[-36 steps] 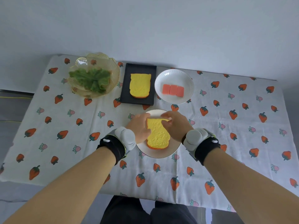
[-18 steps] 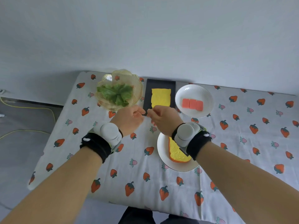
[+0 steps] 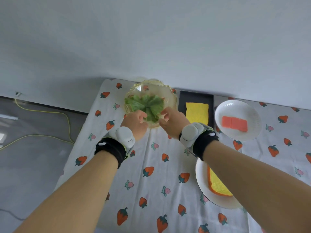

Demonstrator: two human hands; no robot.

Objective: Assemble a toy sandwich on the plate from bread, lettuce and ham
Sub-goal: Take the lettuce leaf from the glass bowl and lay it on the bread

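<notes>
Green toy lettuce [image 3: 148, 105] lies in a clear amber glass bowl [image 3: 170, 96] at the far left of the table. My left hand [image 3: 136, 122] and my right hand [image 3: 171, 121] are both at the bowl's near rim, fingers pinching the lettuce's near edges. One yellow bread slice [image 3: 217, 184] rests on the white plate [image 3: 201, 179] near me, partly hidden by my right forearm. A second bread slice [image 3: 196, 111] lies on a black tray [image 3: 196, 98]. Pink ham slices [image 3: 234, 123] sit in a white dish [image 3: 235, 106].
A strawberry-print cloth [image 3: 151, 165] covers the table. The table's left edge drops to a grey floor with a yellow cable [image 3: 50, 113]. A plain wall stands right behind the bowl and tray.
Both hands left the bread on the plate and moved up and left to the lettuce bowl, where their fingers now close on the lettuce. My view has swung left.
</notes>
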